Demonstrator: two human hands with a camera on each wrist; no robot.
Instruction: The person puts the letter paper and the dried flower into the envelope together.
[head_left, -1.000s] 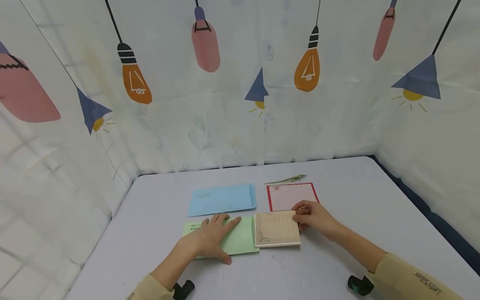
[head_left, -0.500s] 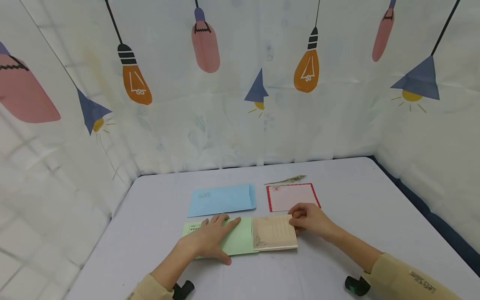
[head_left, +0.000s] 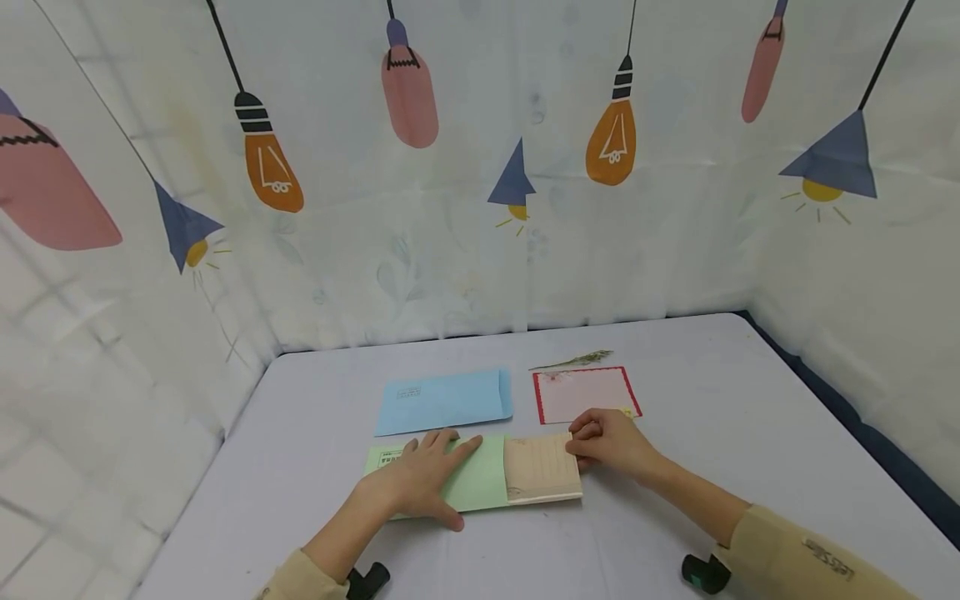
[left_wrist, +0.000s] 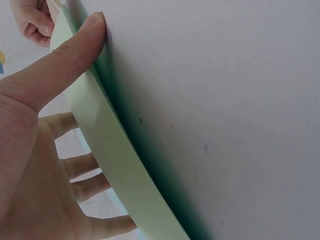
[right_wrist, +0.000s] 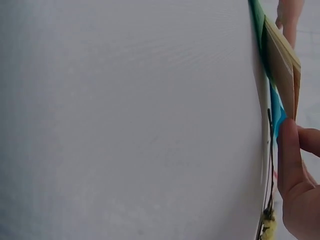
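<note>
A green envelope [head_left: 483, 479] lies on the table in front of me. My left hand [head_left: 420, 479] rests on it with spread fingers, thumb near its lower edge. In the left wrist view, the envelope [left_wrist: 117, 155] runs beneath the outstretched fingers. A beige lined sheet of letter paper [head_left: 542, 471] sits partly inside the envelope's right end; its left part is hidden there. My right hand [head_left: 617, 446] pinches the paper's right edge between thumb and fingers. From the right wrist, the letter paper [right_wrist: 285, 65] looks folded, with the green envelope [right_wrist: 259, 25] around its far end.
Behind the green envelope lies a blue envelope [head_left: 446, 402]. A pink card with a red border [head_left: 577, 396] is just beyond my right hand, and a dried flower sprig [head_left: 581, 360] lies behind that card. A patterned cloth wall [head_left: 450, 250] rises past the table's far edge.
My right hand has moved left with the letter paper, which has slid from beside the green envelope's opening to partly inside it. The left hand has stayed in place.
</note>
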